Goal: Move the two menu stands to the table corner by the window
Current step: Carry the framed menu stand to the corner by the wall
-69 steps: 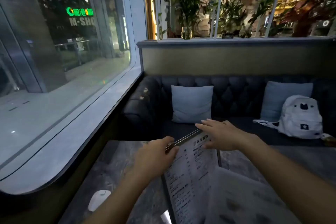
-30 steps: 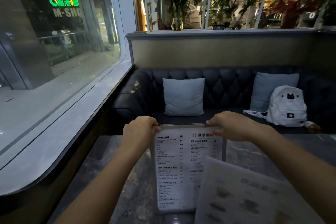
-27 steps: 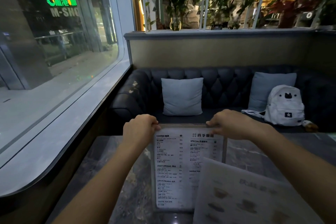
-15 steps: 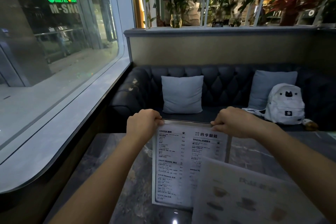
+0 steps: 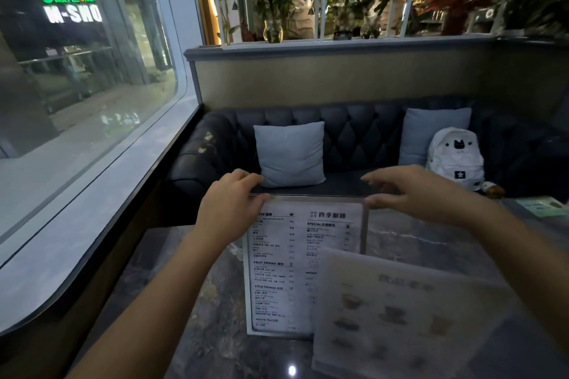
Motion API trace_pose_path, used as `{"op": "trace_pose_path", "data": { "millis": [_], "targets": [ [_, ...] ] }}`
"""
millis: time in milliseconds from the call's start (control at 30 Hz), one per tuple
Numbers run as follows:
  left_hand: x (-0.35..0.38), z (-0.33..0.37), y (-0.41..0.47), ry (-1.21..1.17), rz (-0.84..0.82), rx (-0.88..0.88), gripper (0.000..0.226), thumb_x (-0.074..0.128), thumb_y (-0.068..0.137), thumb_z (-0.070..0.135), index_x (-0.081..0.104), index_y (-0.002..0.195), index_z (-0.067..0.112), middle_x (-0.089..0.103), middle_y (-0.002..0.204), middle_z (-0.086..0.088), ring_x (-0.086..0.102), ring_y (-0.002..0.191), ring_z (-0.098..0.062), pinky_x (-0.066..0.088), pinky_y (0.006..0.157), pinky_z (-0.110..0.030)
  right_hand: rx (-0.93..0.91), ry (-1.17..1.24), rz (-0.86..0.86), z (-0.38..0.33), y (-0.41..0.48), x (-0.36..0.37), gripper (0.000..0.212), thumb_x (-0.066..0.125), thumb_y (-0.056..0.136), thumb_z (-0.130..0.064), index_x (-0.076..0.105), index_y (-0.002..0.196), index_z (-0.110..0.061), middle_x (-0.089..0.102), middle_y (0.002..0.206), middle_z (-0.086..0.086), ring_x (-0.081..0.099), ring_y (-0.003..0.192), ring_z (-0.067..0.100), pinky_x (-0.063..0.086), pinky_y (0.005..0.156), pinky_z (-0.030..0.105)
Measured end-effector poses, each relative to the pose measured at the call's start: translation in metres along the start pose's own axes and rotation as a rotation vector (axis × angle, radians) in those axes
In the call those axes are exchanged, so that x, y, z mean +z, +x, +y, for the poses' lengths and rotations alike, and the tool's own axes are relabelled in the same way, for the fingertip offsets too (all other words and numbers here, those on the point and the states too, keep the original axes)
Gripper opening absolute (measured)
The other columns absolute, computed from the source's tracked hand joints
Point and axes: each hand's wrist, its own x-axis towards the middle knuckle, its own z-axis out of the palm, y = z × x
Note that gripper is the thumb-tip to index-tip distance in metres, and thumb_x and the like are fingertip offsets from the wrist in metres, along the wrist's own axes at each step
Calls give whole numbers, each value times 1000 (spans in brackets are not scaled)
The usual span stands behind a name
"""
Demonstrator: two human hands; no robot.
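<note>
An upright clear stand with a text menu (image 5: 295,261) rests on the dark marble table (image 5: 200,301), left of the middle. My left hand (image 5: 229,209) grips its top left corner, fingers over the upper edge. My right hand (image 5: 412,191) hovers at the top right corner with fingers spread, the thumb just by the corner. A second stand with a picture menu (image 5: 397,317) stands nearer to me on the right and overlaps the lower right of the first one. Neither hand touches it.
The window (image 5: 77,101) and its grey ledge run along the table's left side. Beyond the far edge is a dark tufted sofa (image 5: 354,132) with two cushions and a white backpack (image 5: 455,157). A green paper (image 5: 542,204) lies at the table's right.
The text menu was raised from tilted to upright and set down on the table. My right hand has now let go of its top right corner and opened; the left still holds.
</note>
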Motion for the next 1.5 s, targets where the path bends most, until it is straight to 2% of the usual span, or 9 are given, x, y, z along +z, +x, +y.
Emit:
{"op": "trace_pose_path", "data": {
  "millis": [167,300,433,533,633,767,900,1167,1500],
  "targets": [
    [-10,36,-9,-342,-71,24,28,58,83,40,65,104,23,67,99,5,59,91,-7,45,78,-23,5,125,112,9,-61,-15,56,47,63,-66,55,113,-42,62,94,-21,58,83,-5,44,68,14],
    [-6,62,-20,-585,-278,37,28,58,81,45,67,101,26,70,96,9,62,90,0,51,83,-26,54,207,144,20,-104,-15,47,50,61,-65,57,102,-45,65,92,-19,61,83,-2,50,71,20],
    [6,79,-32,-656,-396,77,22,60,82,43,66,100,32,70,97,10,63,90,1,51,83,-23,93,243,186,28,-139,-9,41,51,59,-65,56,96,-49,65,89,-21,58,86,-12,47,70,8],
    [11,87,-42,-706,-349,101,8,60,83,34,67,87,32,69,84,13,61,80,5,45,69,-7,131,270,207,32,-159,0,33,53,59,-63,55,90,-53,66,88,-21,58,86,-12,44,70,3],
    [16,90,-50,-741,-291,93,13,60,85,28,71,82,20,71,79,1,61,73,-5,45,65,-14,157,320,271,36,-172,13,24,59,63,-55,61,86,-47,66,86,-23,59,83,-10,44,67,5],
    [19,91,-60,-774,-248,65,13,60,85,20,71,80,17,69,77,-3,60,69,-7,42,63,-12,167,370,363,40,-177,28,16,69,76,-21,65,74,-37,68,76,-17,60,72,-4,43,62,12],
    [19,91,-69,-818,-190,55,18,60,85,14,68,75,26,67,75,10,58,69,1,42,62,-7,178,433,413,39,-176,37,17,68,77,-10,66,73,-27,67,72,-7,57,62,0,42,57,12],
    [20,94,-80,-858,-146,-30,15,62,83,9,70,81,22,66,82,13,59,76,9,43,67,-3,192,509,441,43,-168,35,21,68,75,-5,67,70,-26,68,70,7,54,55,8,44,50,16],
    [19,98,-92,-879,-122,-24,28,63,82,10,66,72,35,68,78,15,60,73,5,43,65,-4,227,544,417,52,-152,30,24,68,76,-8,66,67,-31,67,70,-3,58,60,6,45,49,15]
  ]
}}
